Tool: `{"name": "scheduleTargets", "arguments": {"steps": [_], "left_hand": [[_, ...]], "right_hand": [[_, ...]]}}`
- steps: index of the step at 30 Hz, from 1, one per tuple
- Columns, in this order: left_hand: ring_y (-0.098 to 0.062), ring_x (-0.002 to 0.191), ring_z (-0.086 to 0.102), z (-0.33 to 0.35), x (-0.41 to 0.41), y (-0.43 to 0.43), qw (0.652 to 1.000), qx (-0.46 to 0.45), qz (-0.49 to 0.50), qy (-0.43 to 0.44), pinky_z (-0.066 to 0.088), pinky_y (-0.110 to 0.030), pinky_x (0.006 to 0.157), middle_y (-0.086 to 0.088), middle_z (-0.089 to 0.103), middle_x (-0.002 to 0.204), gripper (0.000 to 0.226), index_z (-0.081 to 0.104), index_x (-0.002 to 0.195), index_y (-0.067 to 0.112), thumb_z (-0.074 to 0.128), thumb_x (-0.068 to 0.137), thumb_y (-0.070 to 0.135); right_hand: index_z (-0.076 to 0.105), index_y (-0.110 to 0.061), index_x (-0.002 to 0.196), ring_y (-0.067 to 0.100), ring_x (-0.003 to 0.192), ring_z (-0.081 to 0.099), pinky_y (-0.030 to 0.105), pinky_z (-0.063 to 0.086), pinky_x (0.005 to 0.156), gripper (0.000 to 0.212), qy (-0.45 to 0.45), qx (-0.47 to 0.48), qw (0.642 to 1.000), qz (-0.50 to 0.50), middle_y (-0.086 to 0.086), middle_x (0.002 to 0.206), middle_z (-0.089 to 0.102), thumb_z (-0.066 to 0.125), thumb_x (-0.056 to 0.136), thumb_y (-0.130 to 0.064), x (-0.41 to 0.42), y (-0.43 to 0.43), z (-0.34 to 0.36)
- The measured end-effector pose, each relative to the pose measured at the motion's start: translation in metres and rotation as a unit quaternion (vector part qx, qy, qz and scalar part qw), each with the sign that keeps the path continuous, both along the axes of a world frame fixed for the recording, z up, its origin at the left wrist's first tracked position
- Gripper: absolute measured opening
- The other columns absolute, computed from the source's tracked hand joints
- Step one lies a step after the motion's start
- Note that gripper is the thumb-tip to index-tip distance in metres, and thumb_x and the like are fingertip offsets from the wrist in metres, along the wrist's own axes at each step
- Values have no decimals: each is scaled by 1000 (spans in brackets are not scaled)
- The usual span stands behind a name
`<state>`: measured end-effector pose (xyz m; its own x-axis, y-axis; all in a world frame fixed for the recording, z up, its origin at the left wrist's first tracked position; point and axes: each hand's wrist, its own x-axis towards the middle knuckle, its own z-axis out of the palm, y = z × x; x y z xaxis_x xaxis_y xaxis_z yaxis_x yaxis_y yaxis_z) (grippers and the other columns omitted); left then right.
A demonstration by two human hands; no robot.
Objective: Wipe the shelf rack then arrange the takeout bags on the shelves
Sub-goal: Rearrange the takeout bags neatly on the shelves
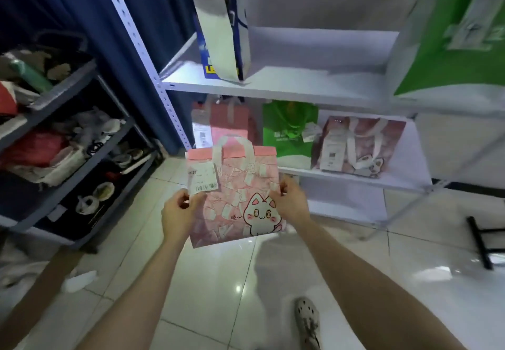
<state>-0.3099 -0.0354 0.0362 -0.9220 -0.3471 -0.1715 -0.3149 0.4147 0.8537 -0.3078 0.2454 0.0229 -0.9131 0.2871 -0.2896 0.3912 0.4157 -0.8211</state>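
I hold a pink takeout bag (232, 199) with a white cat print and a receipt upright in front of the white shelf rack (273, 84). My left hand (179, 213) grips its left edge, my right hand (292, 199) grips its right edge. On the upper shelf stand a blue-and-white bag (221, 35) at the left and a green bag (459, 38) at the right. The lower shelf (355, 180) carries a pink bag (226, 120), a green bag (289, 131) and a pink cat bag (358, 147) side by side.
A dark cart (68, 142) full of clutter stands at the left against a blue curtain (68, 0). White scraps (79, 281) lie on the tiled floor. A black frame (481, 240) lies at the right. My shoe (307, 322) shows below.
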Motion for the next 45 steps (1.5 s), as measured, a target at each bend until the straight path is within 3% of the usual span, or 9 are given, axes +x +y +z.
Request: {"name": "scheduleTargets", "arguments": {"steps": [2,6,11,16,22,32,35,41,45], "left_hand": [[-32,84,78,-26,8,20,999,-14,-42,-16,63,-49,67,1,79,84,31,70,83,17,82,92,45],[-24,102,76,-68,27,63,983,2,-165,-83,65,-52,90,1,80,112,29,74,119,26,85,94,38],[-25,107,73,-114,38,112,961,3,-223,-166,64,-49,94,1,75,119,58,64,129,32,83,83,3],[-31,112,72,-171,35,168,945,-10,-270,-186,62,-50,98,-3,74,125,50,63,127,20,81,86,-3],[-20,105,75,-261,29,231,929,14,-316,-191,65,-47,90,7,76,117,78,61,128,29,98,62,9],[-15,118,67,-434,-34,317,892,-77,-440,-63,61,-38,88,12,64,141,94,25,164,45,77,95,8],[-3,111,67,-472,-66,339,898,-66,-434,-16,54,-10,72,19,64,129,94,28,163,38,79,92,4],[-36,117,71,-530,-134,379,903,-137,-404,47,63,-58,94,-1,69,137,85,22,149,38,82,91,21],[-41,120,71,-552,-175,396,903,-164,-380,117,62,-58,97,-9,68,140,82,23,149,28,82,94,11]], "right_hand": [[57,-22,94,28,86,72,46,60,77,11,-9,-1,998,-58,2,91,73,65,101,-26,32,17,-19],[57,-17,98,30,85,69,47,59,76,14,-37,26,990,-134,5,89,73,61,103,-30,85,54,-54],[61,-21,109,12,84,73,18,54,62,25,-57,-55,981,-175,-5,97,76,78,92,-25,135,99,-97],[69,-32,112,13,95,75,39,65,87,41,-127,-98,979,-128,-13,103,78,86,81,-13,167,148,-161],[38,-34,153,29,113,68,48,61,91,85,-144,-63,979,-130,-2,129,69,82,84,-10,167,201,-255],[52,-29,140,26,103,67,33,54,81,59,-67,23,986,-148,-7,109,70,71,87,-12,106,290,-435],[51,-26,138,23,92,63,33,50,77,54,-11,55,986,-157,-13,97,66,71,88,-16,73,313,-471],[51,-25,138,19,102,66,30,50,77,57,49,74,985,-151,-10,113,70,75,87,-17,-9,357,-525],[51,-31,127,5,93,64,19,46,69,54,97,87,979,-154,-23,102,65,77,83,-19,-59,379,-548]]}}
